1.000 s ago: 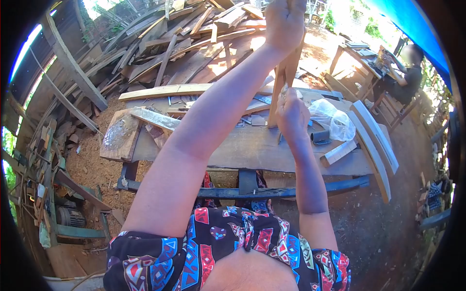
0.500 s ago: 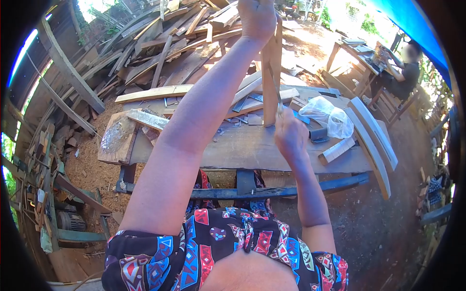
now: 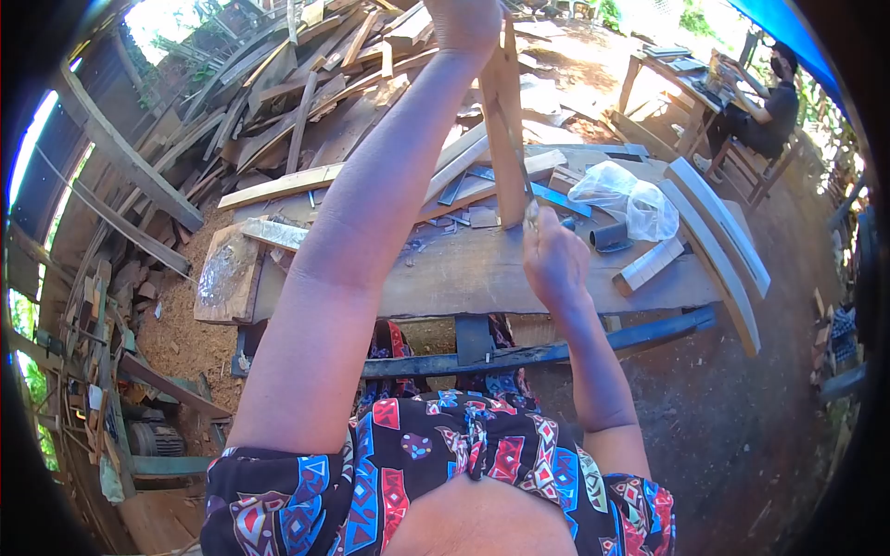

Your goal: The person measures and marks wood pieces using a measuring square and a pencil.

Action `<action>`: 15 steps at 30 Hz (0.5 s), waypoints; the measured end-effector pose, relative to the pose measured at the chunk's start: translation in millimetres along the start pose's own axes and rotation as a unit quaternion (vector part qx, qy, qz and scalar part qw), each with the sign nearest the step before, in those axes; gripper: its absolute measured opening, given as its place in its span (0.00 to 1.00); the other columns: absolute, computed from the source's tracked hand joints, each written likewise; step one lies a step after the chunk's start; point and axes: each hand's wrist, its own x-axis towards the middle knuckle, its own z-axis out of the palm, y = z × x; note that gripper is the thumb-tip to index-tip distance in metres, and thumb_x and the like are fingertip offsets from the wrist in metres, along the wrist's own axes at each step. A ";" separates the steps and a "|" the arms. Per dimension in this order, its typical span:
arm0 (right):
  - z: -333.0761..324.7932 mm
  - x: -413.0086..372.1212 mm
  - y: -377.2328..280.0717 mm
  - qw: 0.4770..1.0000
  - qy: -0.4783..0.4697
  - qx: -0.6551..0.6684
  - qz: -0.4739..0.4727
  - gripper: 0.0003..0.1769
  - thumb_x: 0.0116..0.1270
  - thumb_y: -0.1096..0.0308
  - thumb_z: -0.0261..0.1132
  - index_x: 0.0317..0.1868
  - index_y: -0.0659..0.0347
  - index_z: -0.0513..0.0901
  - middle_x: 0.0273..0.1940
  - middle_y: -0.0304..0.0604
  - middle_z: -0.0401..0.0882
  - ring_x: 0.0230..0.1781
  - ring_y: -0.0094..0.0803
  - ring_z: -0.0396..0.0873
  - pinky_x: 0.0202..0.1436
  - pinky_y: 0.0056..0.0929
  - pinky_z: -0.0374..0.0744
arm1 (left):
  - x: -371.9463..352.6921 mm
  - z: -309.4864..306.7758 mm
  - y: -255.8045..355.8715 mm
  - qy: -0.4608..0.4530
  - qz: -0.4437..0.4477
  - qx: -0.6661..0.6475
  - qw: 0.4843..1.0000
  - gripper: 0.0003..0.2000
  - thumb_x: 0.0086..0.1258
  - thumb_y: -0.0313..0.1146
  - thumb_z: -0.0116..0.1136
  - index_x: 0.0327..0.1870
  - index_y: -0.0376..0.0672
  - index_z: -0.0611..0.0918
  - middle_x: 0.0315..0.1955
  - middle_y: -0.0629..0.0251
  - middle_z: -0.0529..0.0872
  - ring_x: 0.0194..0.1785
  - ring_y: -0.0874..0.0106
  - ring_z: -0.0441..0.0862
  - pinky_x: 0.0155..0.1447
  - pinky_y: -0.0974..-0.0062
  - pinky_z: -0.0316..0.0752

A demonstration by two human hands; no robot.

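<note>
A long wooden piece (image 3: 503,139) stands upright, its lower end on the wooden workbench (image 3: 445,283). My left hand (image 3: 466,26) is wrapped round its upper part at the top edge of the view. Low on the right side of the piece, my right hand (image 3: 554,255) is closed on the handle of a thin dark blade (image 3: 515,144), which slants up across the wood. Small wood chips and offcuts (image 3: 477,218) lie around the foot of the piece. Right of my right hand are a dark cylinder (image 3: 609,238) and a clear plastic bag (image 3: 630,199).
Curved wooden pieces (image 3: 718,264) lie at the bench's right end, near a short block (image 3: 649,267). A thick block (image 3: 227,278) is at the left end. Scrap wood (image 3: 269,102) is heaped behind. A person (image 3: 774,107) sits at a table (image 3: 681,79) at the back right.
The upright wood and my left hand have shifted slightly left in view. The blade now slants further up across the wood. The seated person's head is raised.
</note>
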 end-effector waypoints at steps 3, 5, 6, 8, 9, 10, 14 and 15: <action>-3.5 34.1 -11.6 0.999 0.018 -0.022 -0.032 0.06 0.65 0.69 0.56 0.34 0.63 0.74 0.23 0.57 0.79 0.27 0.55 0.81 0.33 0.50 0.77 | -6.6 6.8 13.6 -0.016 -0.068 -0.055 0.996 0.16 0.75 0.42 0.51 0.28 0.42 0.70 0.14 0.75 0.67 0.14 0.84 0.67 0.17 0.81 0.63; -7.5 56.8 -21.3 0.998 0.014 -0.046 -0.033 0.07 0.66 0.68 0.56 0.35 0.64 0.75 0.23 0.57 0.80 0.28 0.54 0.82 0.33 0.50 0.77 | -14.2 16.6 9.5 -0.028 -0.006 -0.038 0.999 0.16 0.75 0.43 0.51 0.29 0.42 0.70 0.14 0.75 0.67 0.13 0.83 0.67 0.17 0.81 0.63; -7.0 56.8 -20.2 0.998 0.013 -0.046 -0.033 0.07 0.66 0.68 0.56 0.35 0.64 0.75 0.23 0.57 0.80 0.28 0.54 0.82 0.33 0.50 0.77 | -8.7 15.8 9.8 -0.005 0.012 -0.008 1.000 0.16 0.75 0.43 0.51 0.29 0.43 0.71 0.13 0.76 0.67 0.13 0.84 0.67 0.16 0.81 0.63; -5.0 54.2 -15.4 0.998 0.015 -0.048 -0.034 0.07 0.66 0.68 0.55 0.37 0.64 0.75 0.23 0.57 0.80 0.29 0.54 0.82 0.34 0.49 0.77 | -9.9 13.0 7.3 -0.014 -0.006 -0.035 0.999 0.16 0.75 0.44 0.52 0.29 0.43 0.71 0.14 0.76 0.67 0.13 0.84 0.67 0.17 0.81 0.62; -4.2 49.4 -13.8 0.998 0.017 -0.048 -0.030 0.07 0.66 0.68 0.55 0.37 0.64 0.75 0.23 0.57 0.80 0.29 0.54 0.82 0.34 0.49 0.77 | -9.0 12.6 8.9 -0.026 -0.021 -0.061 0.998 0.17 0.75 0.45 0.52 0.29 0.43 0.71 0.14 0.75 0.67 0.14 0.84 0.66 0.17 0.81 0.61; -3.9 36.8 -10.9 0.999 0.017 -0.027 -0.026 0.09 0.67 0.65 0.56 0.36 0.63 0.74 0.24 0.57 0.80 0.30 0.55 0.81 0.35 0.50 0.76 | -4.6 12.5 3.6 -0.011 -0.002 -0.028 1.000 0.18 0.75 0.46 0.51 0.28 0.43 0.71 0.13 0.75 0.68 0.14 0.84 0.66 0.17 0.81 0.61; -3.2 -9.7 2.6 0.999 -0.021 -0.017 0.024 0.10 0.68 0.63 0.57 0.34 0.62 0.72 0.25 0.58 0.79 0.30 0.57 0.80 0.34 0.51 0.74 | 6.5 6.6 -7.9 -0.001 0.032 0.016 0.999 0.19 0.75 0.47 0.51 0.27 0.42 0.72 0.13 0.74 0.68 0.13 0.83 0.67 0.17 0.81 0.61; -2.9 -8.9 2.4 0.999 -0.020 -0.018 0.025 0.10 0.68 0.63 0.57 0.34 0.62 0.72 0.25 0.58 0.79 0.30 0.57 0.80 0.34 0.51 0.74 | 8.3 5.7 -8.4 0.011 0.044 0.034 0.998 0.19 0.75 0.46 0.50 0.26 0.42 0.72 0.12 0.75 0.68 0.13 0.83 0.67 0.17 0.81 0.61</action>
